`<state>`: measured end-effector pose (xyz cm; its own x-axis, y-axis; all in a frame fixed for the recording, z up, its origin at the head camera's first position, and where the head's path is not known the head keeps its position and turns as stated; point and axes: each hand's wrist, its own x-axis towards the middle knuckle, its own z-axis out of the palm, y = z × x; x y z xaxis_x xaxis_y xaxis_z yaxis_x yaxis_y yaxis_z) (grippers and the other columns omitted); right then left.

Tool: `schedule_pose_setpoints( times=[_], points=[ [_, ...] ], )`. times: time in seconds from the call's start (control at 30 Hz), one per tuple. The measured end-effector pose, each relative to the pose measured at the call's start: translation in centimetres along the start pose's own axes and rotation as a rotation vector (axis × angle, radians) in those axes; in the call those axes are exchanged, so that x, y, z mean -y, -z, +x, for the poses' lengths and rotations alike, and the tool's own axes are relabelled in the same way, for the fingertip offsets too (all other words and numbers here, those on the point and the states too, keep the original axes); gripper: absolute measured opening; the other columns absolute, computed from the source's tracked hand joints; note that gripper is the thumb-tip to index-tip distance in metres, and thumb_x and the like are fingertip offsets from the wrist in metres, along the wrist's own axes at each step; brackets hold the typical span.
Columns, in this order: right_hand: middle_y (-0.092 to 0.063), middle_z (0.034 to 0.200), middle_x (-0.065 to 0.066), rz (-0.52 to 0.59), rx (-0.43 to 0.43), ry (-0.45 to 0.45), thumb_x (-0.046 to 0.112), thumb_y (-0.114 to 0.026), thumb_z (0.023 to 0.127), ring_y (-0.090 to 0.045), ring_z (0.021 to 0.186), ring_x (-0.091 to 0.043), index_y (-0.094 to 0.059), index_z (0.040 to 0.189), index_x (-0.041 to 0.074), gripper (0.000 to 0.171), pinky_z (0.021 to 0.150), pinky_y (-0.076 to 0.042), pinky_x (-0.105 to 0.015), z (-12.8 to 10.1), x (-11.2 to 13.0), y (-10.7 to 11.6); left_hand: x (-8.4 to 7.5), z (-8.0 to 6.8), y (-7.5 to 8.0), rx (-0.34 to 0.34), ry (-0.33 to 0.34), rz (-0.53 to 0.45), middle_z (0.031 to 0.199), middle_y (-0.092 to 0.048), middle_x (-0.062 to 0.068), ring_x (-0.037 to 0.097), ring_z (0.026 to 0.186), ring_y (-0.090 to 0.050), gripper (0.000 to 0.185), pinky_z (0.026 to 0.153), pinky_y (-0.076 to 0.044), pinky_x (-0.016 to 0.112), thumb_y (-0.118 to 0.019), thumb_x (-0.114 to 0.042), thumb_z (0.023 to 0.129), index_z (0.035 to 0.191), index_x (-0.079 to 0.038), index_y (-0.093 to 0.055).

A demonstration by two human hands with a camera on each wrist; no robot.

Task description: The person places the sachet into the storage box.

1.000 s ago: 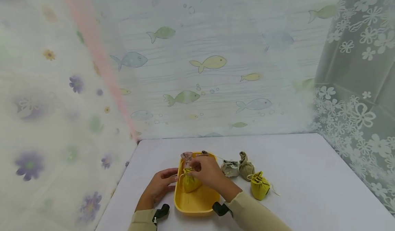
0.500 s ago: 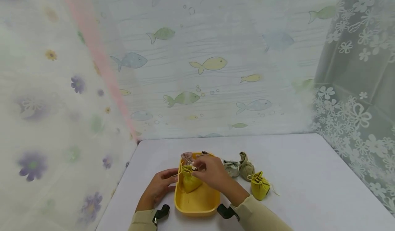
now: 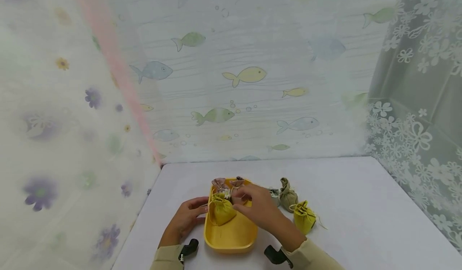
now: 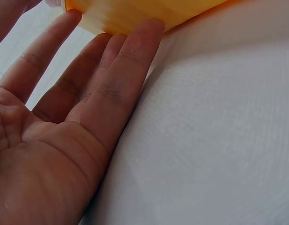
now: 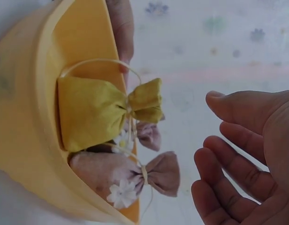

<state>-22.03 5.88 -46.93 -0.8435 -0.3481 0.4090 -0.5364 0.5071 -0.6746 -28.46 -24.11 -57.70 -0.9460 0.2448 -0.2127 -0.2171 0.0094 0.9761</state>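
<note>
Left hand (image 3: pixel 187 218) lies flat, right hand (image 3: pixel 257 206) hovers, fingers (image 5: pixel 238 164) loose.

smooth plastic tray (image 3: pixel 231 238); matt cloth pouches (image 3: pixel 221 210)

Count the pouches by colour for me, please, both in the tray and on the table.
Yellow pouches: 2
Pink pouches: 2
Olive pouch: 1
Pale grey pouch, partly hidden by the right hand: 1
Total: 6
</note>
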Motion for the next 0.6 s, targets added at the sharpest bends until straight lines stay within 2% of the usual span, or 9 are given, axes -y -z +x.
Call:
schedule_pose_setpoints(
  times=[0.13,0.3,0.47,0.6],
  points=[
    [-0.072,0.102,0.008,-0.044,-0.059,-0.01,0.024,-0.087,0.085,-0.069,0.089,-0.012,-0.075,0.107,0.027,0.025,0.076,-0.058,-0.022,-0.8,0.0,0.6,0.2,-0.1,0.1,0.009,-0.011,0.005,0.152,-0.054,0.016,0.024,0.123,-0.066,0.062,0.097,-0.06,0.045,-0.083,-0.025,0.089,0.143,-0.005,-0.06],
    [-0.067,0.096,0.02,-0.105,-0.125,-0.064,0.025,-0.09,0.081,-0.063,0.086,-0.002,-0.074,0.102,0.03,0.027,0.073,-0.058,-0.022,-1.9,-0.4,1.6,0.3,-0.1,0.1,0.009,-0.014,0.003,0.15,-0.056,0.016,0.022,0.122,-0.066,0.06,0.097,-0.06,0.044,-0.082,-0.024,0.089,0.142,-0.005,-0.061],
    [-0.068,0.095,0.017,-0.099,-0.157,-0.101,0.023,-0.091,0.08,-0.064,0.084,0.0,-0.074,0.101,0.029,0.028,0.08,-0.062,-0.028,-2.9,-1.1,2.9,0.3,0.0,0.1,0.005,-0.017,0.0,0.148,-0.058,0.016,0.022,0.121,-0.066,0.058,0.096,-0.061,0.044,-0.082,-0.023,0.09,0.141,-0.004,-0.062],
    [-0.068,0.097,0.019,-0.137,-0.187,-0.089,0.022,-0.092,0.078,-0.065,0.088,0.0,-0.074,0.101,0.03,0.03,0.078,-0.06,-0.025,-3.6,-1.5,3.8,0.3,-0.1,0.0,0.006,-0.014,-0.003,0.148,-0.058,0.015,0.022,0.121,-0.066,0.058,0.097,-0.061,0.044,-0.082,-0.023,0.09,0.141,-0.004,-0.062]
  ],
)
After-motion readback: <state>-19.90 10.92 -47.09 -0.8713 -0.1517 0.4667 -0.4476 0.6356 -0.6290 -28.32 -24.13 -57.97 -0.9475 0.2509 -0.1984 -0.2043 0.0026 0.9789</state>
